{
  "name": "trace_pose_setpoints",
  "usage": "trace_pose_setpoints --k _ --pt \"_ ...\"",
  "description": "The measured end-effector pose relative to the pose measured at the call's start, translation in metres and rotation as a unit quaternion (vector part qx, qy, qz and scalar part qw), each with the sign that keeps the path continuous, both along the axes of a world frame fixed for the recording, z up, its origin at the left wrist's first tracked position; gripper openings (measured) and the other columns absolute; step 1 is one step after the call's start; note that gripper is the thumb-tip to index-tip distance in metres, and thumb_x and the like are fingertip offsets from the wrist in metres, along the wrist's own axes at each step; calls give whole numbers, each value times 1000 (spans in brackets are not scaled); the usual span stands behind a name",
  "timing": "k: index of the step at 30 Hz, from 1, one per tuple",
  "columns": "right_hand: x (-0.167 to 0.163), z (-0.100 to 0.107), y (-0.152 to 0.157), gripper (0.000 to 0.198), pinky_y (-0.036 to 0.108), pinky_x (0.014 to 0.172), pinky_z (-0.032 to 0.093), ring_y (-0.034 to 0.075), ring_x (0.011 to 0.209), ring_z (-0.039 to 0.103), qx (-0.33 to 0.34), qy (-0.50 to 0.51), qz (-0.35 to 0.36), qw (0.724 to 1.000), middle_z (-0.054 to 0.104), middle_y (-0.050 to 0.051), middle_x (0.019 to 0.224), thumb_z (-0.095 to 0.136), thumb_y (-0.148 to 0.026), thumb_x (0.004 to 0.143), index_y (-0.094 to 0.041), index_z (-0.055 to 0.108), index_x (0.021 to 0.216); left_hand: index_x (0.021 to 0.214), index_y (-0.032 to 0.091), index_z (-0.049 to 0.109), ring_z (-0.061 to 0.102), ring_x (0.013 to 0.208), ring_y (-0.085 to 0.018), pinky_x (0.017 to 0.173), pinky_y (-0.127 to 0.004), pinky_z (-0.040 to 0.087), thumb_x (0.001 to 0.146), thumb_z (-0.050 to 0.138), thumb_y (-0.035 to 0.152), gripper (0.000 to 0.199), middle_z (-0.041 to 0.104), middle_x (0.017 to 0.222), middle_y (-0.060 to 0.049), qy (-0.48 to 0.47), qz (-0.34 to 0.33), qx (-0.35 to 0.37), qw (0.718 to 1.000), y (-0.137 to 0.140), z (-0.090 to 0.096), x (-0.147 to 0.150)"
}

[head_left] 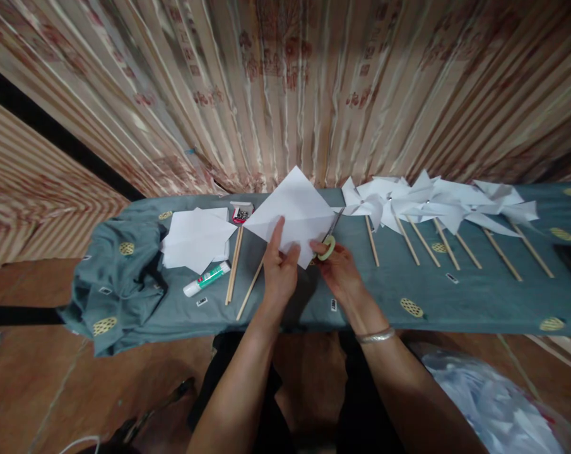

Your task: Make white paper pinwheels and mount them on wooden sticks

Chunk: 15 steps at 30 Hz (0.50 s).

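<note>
A white square of paper (294, 205), turned corner-up with a faint crease across it, is held above the cloth. My left hand (280, 274) grips its lower edge, index finger stretched over the face. In my right hand (339, 271) are scissors (329, 248) with pale green handles, their blades by the paper's right corner. Whether the blades touch the paper I cannot tell. Behind my left hand a wooden stick (250, 290) lies on the cloth, next to several more sticks (233, 268).
Left of the sticks lie stacked white paper sheets (195, 236), a glue stick (206, 279) and a small open box of metal pins (241, 213). Several paper pinwheels (427, 198) on sticks line the right side of the cloth-covered table (375, 302). A plastic bag (493, 403) stands below right.
</note>
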State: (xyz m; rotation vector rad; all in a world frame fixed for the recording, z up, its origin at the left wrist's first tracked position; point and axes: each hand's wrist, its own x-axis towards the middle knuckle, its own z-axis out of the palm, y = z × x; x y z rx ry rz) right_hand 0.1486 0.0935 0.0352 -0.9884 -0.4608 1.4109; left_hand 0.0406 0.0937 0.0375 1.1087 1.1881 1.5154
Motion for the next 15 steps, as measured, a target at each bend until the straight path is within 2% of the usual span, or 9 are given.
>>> trace_pose_setpoints --k 3,5,7,8,10,12,15 --pt "9 2 0 31 28 64 52 16 72 65 28 -53 23 998 71 0 74 88 -32 54 -20 69 75 126 20 64 62 111 -22 93 -31 50 75 72 28 52 65 130 -8 -27 -8 -11 1000 4 3 -11" --pt "17 4 -1 34 29 65 52 15 71 65 40 -93 42 994 71 -1 73 89 -34 54 -20 69 78 122 20 67 65 90 -16 77 -25 52 75 75 28 49 71 115 -7 -25 7 -25 999 6 4 -19" --pt "24 5 -6 40 29 63 52 15 68 65 33 -131 53 989 70 -2 72 90 -36 53 -22 71 85 124 20 66 55 62 -9 58 -20 45 73 77 30 53 73 89 -3 -12 19 -40 999 8 4 -27" --pt "27 6 -9 44 28 62 52 15 67 66 25 -148 58 987 71 -3 72 91 -37 53 -23 71 89 127 19 64 47 52 -7 51 -19 40 73 78 31 57 69 75 1 -10 22 -45 999 8 5 -30" --pt "33 8 -19 46 28 59 52 15 67 67 9 -173 89 981 72 0 75 89 -43 57 -23 71 95 133 19 59 34 45 -5 45 -19 32 73 78 33 64 59 60 6 -19 31 -47 998 9 6 -36" --pt "36 8 -32 47 27 56 50 16 68 68 4 -194 150 969 74 3 81 85 -48 63 -21 71 99 137 19 55 32 45 -5 44 -19 32 73 79 32 69 57 60 6 -31 48 -39 998 11 8 -41" --pt "39 4 -51 54 24 49 44 16 64 68 -2 -191 280 941 75 8 85 78 -57 69 -17 71 103 139 20 53 34 46 -5 43 -18 32 73 79 29 71 64 68 4 -20 64 -33 997 12 9 -44"
